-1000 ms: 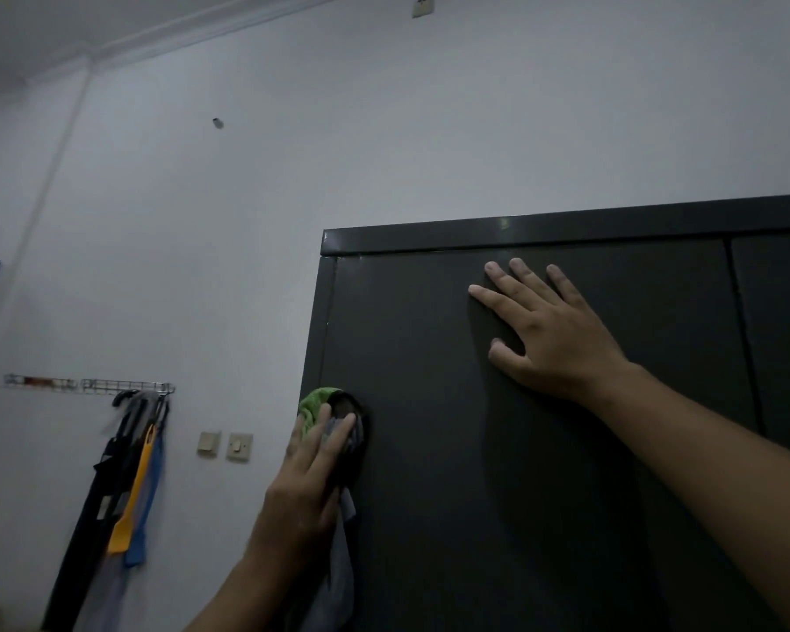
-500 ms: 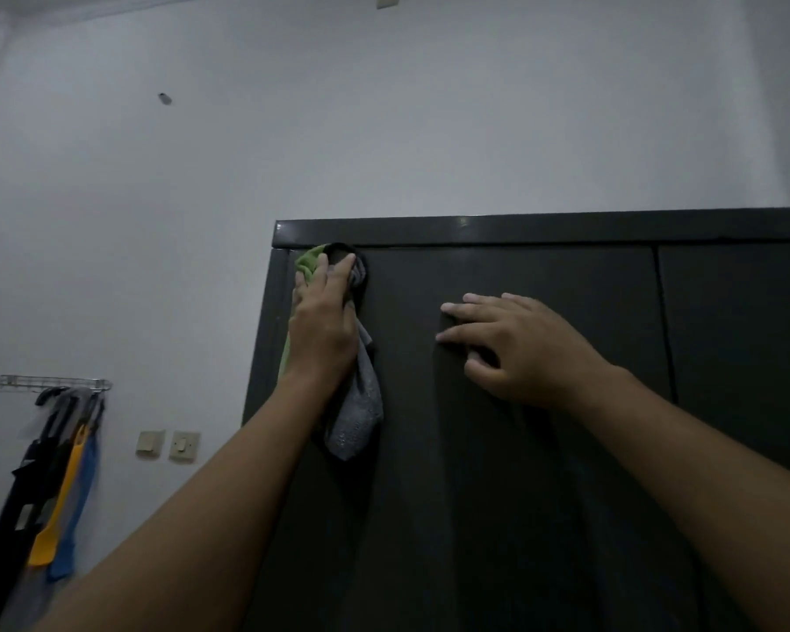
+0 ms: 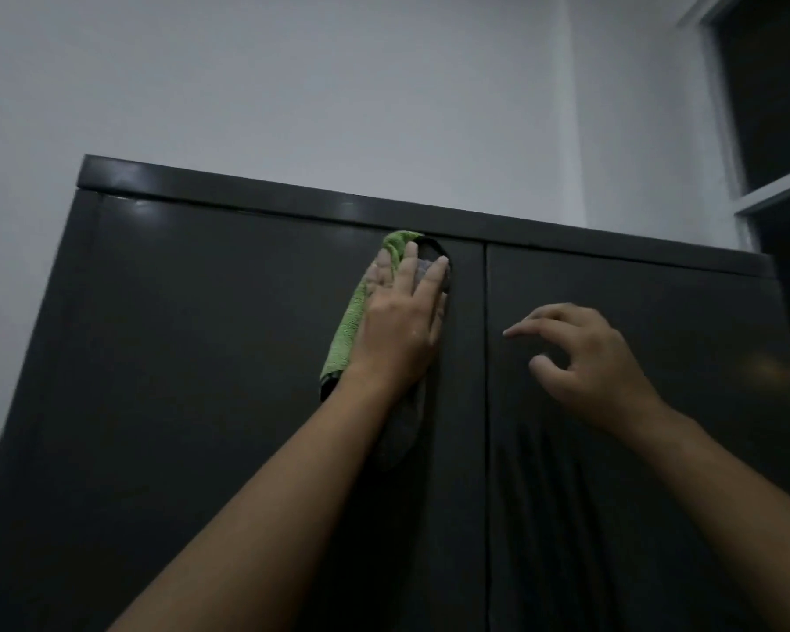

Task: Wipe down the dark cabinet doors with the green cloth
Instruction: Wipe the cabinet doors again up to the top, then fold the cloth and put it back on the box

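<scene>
A tall dark cabinet fills the lower frame, with a left door (image 3: pixel 201 380) and a right door (image 3: pixel 657 449) split by a vertical seam. My left hand (image 3: pixel 402 326) presses the green and grey cloth (image 3: pixel 350 330) flat against the upper right corner of the left door, fingers straight, just under the cabinet's top rail. A grey part of the cloth hangs below my wrist. My right hand (image 3: pixel 584 362) hovers at the right door near the seam, fingers loosely curled and holding nothing; only the fingertips seem near the surface.
The cabinet's top rail (image 3: pixel 293 200) runs across above the doors. A pale wall (image 3: pixel 338 84) rises behind. A dark window with a light frame (image 3: pixel 776 189) stands at the upper right, close to the cabinet's right edge.
My left hand has slid the cloth to the right along the top of the left door, up to the seam. My right hand has shifted onto the right door and lifted its palm.
</scene>
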Available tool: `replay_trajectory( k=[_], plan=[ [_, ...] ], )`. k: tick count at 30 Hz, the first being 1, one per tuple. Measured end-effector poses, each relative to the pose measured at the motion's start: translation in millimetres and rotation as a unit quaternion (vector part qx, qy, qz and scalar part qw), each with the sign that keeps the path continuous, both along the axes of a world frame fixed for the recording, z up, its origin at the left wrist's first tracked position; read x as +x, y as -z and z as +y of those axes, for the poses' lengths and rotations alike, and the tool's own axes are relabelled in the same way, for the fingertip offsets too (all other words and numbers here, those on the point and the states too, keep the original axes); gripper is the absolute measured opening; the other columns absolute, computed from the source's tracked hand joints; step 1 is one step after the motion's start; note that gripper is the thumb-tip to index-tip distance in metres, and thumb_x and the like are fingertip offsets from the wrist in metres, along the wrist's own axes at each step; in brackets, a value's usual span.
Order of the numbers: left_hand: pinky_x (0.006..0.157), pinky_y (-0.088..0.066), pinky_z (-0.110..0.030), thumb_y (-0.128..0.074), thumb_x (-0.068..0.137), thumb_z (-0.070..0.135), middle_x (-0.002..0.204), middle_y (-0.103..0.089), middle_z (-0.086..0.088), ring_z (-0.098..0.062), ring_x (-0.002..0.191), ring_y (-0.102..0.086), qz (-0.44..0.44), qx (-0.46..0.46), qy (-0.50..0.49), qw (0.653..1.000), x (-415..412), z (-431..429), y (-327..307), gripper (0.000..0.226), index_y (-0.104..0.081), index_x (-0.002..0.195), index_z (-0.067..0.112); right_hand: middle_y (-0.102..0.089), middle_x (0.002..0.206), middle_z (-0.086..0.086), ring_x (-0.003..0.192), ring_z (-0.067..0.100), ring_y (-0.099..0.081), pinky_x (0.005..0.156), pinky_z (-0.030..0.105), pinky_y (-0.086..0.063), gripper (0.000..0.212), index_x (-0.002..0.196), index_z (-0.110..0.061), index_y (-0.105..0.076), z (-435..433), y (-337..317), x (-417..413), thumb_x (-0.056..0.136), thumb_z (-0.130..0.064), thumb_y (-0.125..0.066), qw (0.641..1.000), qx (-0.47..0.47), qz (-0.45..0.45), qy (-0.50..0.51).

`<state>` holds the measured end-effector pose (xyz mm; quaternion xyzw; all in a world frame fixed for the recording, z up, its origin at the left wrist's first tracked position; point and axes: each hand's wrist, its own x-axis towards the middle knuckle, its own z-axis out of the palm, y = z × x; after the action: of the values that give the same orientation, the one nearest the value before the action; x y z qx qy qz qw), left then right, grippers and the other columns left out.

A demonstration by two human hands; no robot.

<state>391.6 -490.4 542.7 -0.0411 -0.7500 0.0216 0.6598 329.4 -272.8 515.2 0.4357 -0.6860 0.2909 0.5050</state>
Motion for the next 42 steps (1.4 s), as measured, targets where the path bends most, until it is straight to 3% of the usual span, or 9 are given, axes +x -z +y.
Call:
replay_trajectory(
  k=[8, 13, 17, 23, 26, 29, 34, 39, 42],
  plan=[
    [0.118, 0.005, -0.033, -0.056, 0.096, 0.020, 0.155, -0.039, -0.005, -0.030, 0.149, -0.022, -0.112, -0.138, 0.076, 0.981, -41, 63, 80, 0.045, -0.052, 0.140, 0.028, -0.064, 0.105, -0.014, 0.111, 0.010, -0.048, 0.094, 0.036, -0.044, 0.036, 0.102, -0.044, -0.066, 64, 23, -20, 0.084, -0.013, -0.059, 0.998, 0.011, -0.067, -0.010],
    [0.105, -0.046, -0.032, -0.062, 0.085, 0.004, 0.121, -0.068, 0.007, -0.009, 0.120, -0.058, -0.117, 0.045, 0.302, 0.945, -42, 109, 98, 0.037, -0.072, 0.115, 0.023, -0.068, 0.094, -0.016, 0.113, 0.002, -0.045, 0.080, 0.011, -0.034, 0.038, 0.099, -0.047, -0.062, 86, 58, -31, 0.088, -0.011, -0.061, 0.980, 0.042, -0.180, -0.072],
    [0.100, -0.052, -0.037, -0.052, 0.097, 0.002, 0.115, -0.069, 0.004, -0.009, 0.113, -0.063, -0.197, 0.169, 0.441, 0.860, -53, 160, 107, 0.032, -0.065, 0.121, 0.019, -0.060, 0.116, -0.005, 0.110, 0.005, -0.059, 0.078, 0.015, -0.045, 0.039, 0.109, -0.049, -0.048, 104, 88, -47, 0.088, -0.025, -0.070, 0.938, -0.008, -0.294, -0.185],
    [0.095, -0.054, -0.033, -0.047, 0.103, 0.012, 0.122, -0.063, -0.003, -0.014, 0.111, -0.064, -0.176, 0.305, 0.521, 0.777, -83, 231, 129, 0.030, -0.055, 0.129, 0.023, -0.042, 0.126, -0.009, 0.117, -0.001, -0.047, 0.094, 0.022, -0.044, 0.071, 0.126, -0.056, -0.031, 163, 135, -71, 0.081, -0.030, -0.079, 0.937, -0.081, -0.288, -0.180],
    [0.095, -0.054, -0.036, -0.044, 0.105, 0.017, 0.124, -0.064, -0.006, -0.017, 0.112, -0.065, -0.166, 0.375, 0.550, 0.728, -103, 270, 144, 0.028, -0.055, 0.130, 0.020, -0.046, 0.130, -0.005, 0.114, 0.008, -0.056, 0.092, 0.026, -0.050, 0.084, 0.139, -0.039, -0.030, 195, 153, -86, 0.073, -0.042, -0.083, 0.870, -0.135, -0.415, -0.232],
    [0.099, -0.052, -0.041, -0.042, 0.105, 0.021, 0.125, -0.064, -0.011, -0.024, 0.115, -0.064, -0.171, 0.427, 0.578, 0.674, -118, 305, 162, 0.030, -0.055, 0.132, 0.017, -0.070, 0.122, 0.010, 0.111, 0.024, -0.068, 0.095, 0.035, -0.053, 0.048, 0.130, -0.014, -0.059, 230, 167, -98, 0.087, -0.031, -0.072, 0.750, -0.149, -0.534, -0.361],
    [0.097, -0.052, -0.026, -0.040, 0.106, 0.023, 0.126, -0.064, 0.000, -0.007, 0.112, -0.063, -0.261, 0.392, 0.521, 0.712, -140, 350, 200, 0.034, -0.049, 0.139, 0.025, -0.071, 0.118, 0.013, 0.114, 0.033, -0.066, 0.104, 0.053, -0.045, 0.040, 0.124, -0.013, -0.067, 277, 193, -126, 0.096, -0.040, -0.057, 0.692, -0.175, -0.601, -0.359],
    [0.110, -0.042, -0.030, -0.032, 0.108, 0.027, 0.137, -0.057, 0.008, -0.003, 0.126, -0.054, -0.401, 0.337, 0.490, 0.697, -161, 376, 238, 0.037, -0.043, 0.143, 0.034, -0.076, 0.104, 0.004, 0.094, 0.017, -0.074, 0.068, 0.025, -0.057, 0.033, 0.123, -0.016, -0.063, 314, 217, -135, 0.102, -0.038, -0.050, 0.706, -0.119, -0.614, -0.333],
    [0.109, -0.043, -0.034, -0.035, 0.108, 0.026, 0.134, -0.060, 0.010, -0.004, 0.124, -0.055, -0.409, 0.339, 0.463, 0.709, -168, 387, 252, 0.036, -0.048, 0.140, 0.036, -0.077, 0.097, -0.011, 0.093, 0.003, -0.072, 0.069, 0.015, -0.054, 0.019, 0.115, -0.024, -0.059, 333, 233, -141, 0.097, -0.021, -0.061, 0.724, -0.053, -0.611, -0.316]
  ],
)
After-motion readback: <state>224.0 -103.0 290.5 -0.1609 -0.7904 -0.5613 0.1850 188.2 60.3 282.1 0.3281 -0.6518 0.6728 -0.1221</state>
